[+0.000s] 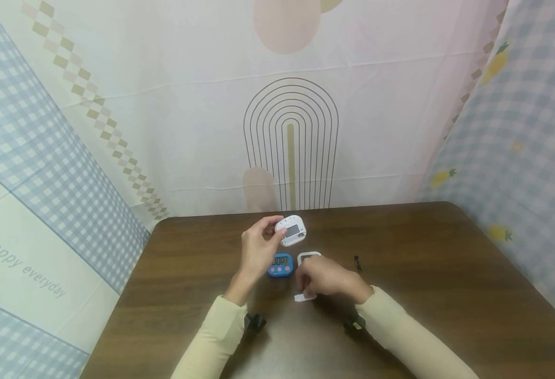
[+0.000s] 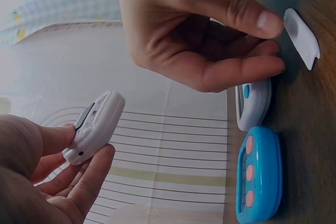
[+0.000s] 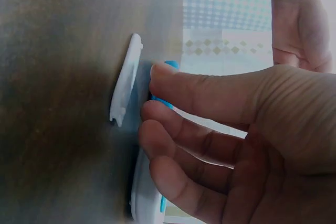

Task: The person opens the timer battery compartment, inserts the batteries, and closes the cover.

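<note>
While pinched in left hand (image 1: 257, 247): small white timer (image 1: 291, 230), grey screen.

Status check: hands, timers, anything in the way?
Left hand holds white timer off table. Right hand open, fingertips by white cover. Blue timer, second white timer on table between them.

White timer (image 1: 291, 230), blue timer (image 1: 280, 265)

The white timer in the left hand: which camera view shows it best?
The head view: the white timer faces the camera there, display visible, pinched in the left hand above the table. The left wrist view shows it close but edge-on. The right wrist view does not show it.
</note>
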A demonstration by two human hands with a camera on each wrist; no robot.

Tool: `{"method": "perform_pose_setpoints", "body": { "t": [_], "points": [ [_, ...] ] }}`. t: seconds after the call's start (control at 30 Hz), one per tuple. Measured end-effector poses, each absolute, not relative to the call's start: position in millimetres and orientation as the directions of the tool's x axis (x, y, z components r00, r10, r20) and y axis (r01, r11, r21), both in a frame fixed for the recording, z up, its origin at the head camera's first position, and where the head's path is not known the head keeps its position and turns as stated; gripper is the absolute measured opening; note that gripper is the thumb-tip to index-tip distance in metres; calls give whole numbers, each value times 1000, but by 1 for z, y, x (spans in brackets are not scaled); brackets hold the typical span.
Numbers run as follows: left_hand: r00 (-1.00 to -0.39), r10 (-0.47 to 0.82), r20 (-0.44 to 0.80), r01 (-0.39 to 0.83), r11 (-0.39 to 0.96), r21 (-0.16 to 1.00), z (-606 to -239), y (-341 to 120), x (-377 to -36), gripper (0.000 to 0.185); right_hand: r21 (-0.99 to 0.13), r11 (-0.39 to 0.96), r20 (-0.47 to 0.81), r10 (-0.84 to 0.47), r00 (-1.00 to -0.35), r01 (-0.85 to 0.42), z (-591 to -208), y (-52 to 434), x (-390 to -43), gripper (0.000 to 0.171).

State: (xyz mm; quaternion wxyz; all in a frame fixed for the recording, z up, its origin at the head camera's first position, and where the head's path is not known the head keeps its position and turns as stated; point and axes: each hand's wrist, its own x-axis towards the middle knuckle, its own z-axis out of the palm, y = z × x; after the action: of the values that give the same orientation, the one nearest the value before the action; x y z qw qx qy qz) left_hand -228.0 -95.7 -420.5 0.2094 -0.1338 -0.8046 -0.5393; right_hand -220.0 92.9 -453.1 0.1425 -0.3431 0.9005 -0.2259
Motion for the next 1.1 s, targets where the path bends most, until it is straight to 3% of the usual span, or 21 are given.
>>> {"method": "perform_pose_setpoints", "body": {
  "t": [0.37,1.1],
  "points": [
    [-880,-14,476,434,384,815,-422,-95,-228,28,-569,646,-112,-675,-729,-510,-447,109,-230,15],
    [-884,-6,467,426,398,813,-420,-93,-226,28,-526,750,-166,-552,-817,-400,-441,132,-247,16]
  ]
}}
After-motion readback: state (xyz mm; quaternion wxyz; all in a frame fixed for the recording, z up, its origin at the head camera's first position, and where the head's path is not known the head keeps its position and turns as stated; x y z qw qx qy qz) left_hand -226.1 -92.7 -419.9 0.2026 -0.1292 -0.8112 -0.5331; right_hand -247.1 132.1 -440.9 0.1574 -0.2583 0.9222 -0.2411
